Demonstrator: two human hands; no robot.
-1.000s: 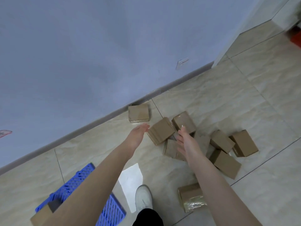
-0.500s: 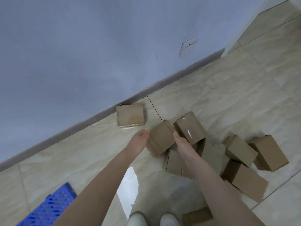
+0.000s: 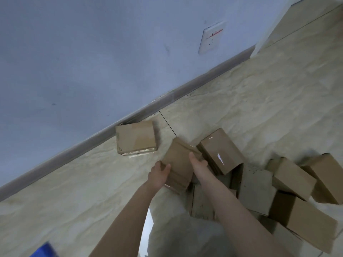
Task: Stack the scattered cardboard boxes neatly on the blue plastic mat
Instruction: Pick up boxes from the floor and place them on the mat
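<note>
One cardboard box in left hand and right hand, other boxes just beside.

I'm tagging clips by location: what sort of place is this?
Probably an ordinary indoor room or hallway, in a home or office: glossy beige floor tiles, a plain painted wall with a grey skirting board, and a wall socket low on it. Loose cardboard boxes lie on the floor.

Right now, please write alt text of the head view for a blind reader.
The left hand and right hand grip one cardboard box. More boxes lie jumbled on the tiled floor to its right, a lone box lies by the wall, and the blue mat shows bottom left.
</note>
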